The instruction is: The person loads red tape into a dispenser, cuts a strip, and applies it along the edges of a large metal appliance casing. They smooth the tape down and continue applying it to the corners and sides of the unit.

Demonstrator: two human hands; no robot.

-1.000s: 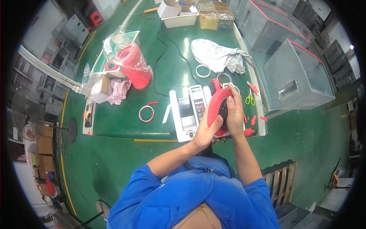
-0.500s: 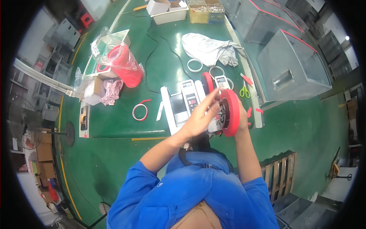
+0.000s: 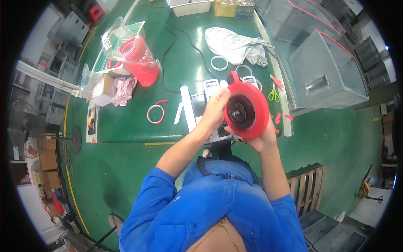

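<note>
A wide roll of red tape [image 3: 259, 110] with a dark hub in its middle is between my hands, its flat side facing up toward me. My right hand [image 3: 265, 140] grips its lower right rim. My left hand [image 3: 216, 105] holds the left rim, fingers partly behind the roll. Under and behind it stands a white tape dispenser [image 3: 187, 108] at the table's near edge, largely covered by the roll and my left arm. A smaller red roll [image 3: 233, 77] shows just beyond.
On the green table [image 3: 130, 133] lie a thin red tape ring [image 3: 155, 114], white rings [image 3: 219, 63], green-handled scissors [image 3: 273, 94] and a grey cloth [image 3: 228, 44]. Bagged red rolls [image 3: 145, 67] stand left. Metal boxes [image 3: 327, 75] stand right; a wooden pallet [image 3: 308, 189] is on the floor.
The tape roll has turned from edge-on beside the dispenser to face up toward me. My left hand has moved from its hub to its left rim; my right hand still grips it.
</note>
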